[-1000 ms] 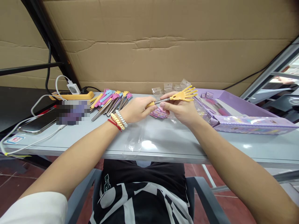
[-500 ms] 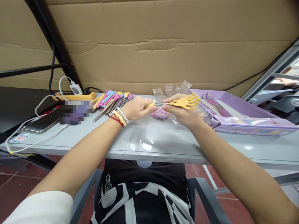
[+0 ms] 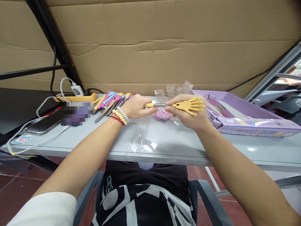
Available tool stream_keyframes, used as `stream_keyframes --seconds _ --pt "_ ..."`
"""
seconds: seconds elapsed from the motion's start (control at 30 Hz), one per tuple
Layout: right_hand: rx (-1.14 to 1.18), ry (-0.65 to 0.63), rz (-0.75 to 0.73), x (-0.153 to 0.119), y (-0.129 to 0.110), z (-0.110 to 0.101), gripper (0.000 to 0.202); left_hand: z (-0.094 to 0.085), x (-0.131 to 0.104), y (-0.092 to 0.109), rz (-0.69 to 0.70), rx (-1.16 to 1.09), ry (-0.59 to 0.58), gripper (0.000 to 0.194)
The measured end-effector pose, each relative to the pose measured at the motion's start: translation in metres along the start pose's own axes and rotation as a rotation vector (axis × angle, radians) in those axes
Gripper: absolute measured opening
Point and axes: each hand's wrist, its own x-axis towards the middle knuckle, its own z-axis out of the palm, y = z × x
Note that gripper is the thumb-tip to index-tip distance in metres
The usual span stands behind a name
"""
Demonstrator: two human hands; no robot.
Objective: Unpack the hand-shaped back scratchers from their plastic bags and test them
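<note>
A yellow back scratcher (image 3: 188, 106) with a hand-shaped head and a metal rod lies level between my hands above the table. My left hand (image 3: 137, 107), wearing coiled bands at the wrist, is closed on its yellow handle end. Closed around the rod just below the head is my right hand (image 3: 185, 114). Beneath and between them rest small pink printed cards (image 3: 161, 115). A clear plastic bag (image 3: 138, 141) lies flat near the table's front edge, below my left hand. Behind my left wrist is a pile of back scratchers (image 3: 111, 102) in several colours.
On the right stands an open purple box (image 3: 256, 125) holding packaged items. More clear bags (image 3: 172, 90) lie at the back beside it. To the left are a phone (image 3: 43, 125), white cables and a yellow power strip (image 3: 76, 97). A cardboard wall (image 3: 164, 47) rises behind the grey table (image 3: 174, 146).
The back scratcher has turned so its head faces up more fully. My right hand has shifted slightly right, and more of the metal rod shows between my hands.
</note>
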Motion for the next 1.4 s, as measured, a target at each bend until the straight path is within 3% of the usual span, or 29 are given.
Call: stream_keyframes --seconds 0.2,0.6,0.77,0.93,1.07,1.27,1.4 --pt "0.104 -0.063 0.197 0.001 0.007 0.006 0.032 0.004 -0.008 0.001 -0.015 -0.011 -0.006 0.045" --pt "0.127 0.002 0.156 -0.002 0.004 0.006 0.026 0.003 -0.002 -0.003 -0.011 -0.020 -0.030 0.053" --pt "0.131 0.020 0.098 -0.001 -0.003 -0.010 0.018 -0.003 -0.003 -0.009 -0.036 0.013 -0.019 0.051" --pt "0.217 0.161 -0.021 0.004 -0.002 -0.040 0.018 -0.013 -0.010 -0.024 -0.104 0.091 0.052 0.050" --pt "0.275 0.164 -0.025 0.012 0.003 -0.053 0.022 -0.015 -0.010 -0.020 -0.110 0.091 0.055 0.051" --pt "0.400 0.299 0.088 0.019 0.009 -0.030 0.038 -0.009 -0.012 -0.006 -0.128 0.056 0.049 0.049" --pt "0.474 0.167 0.283 0.027 0.016 0.006 0.059 0.004 -0.009 -0.002 -0.150 0.001 0.089 0.050"
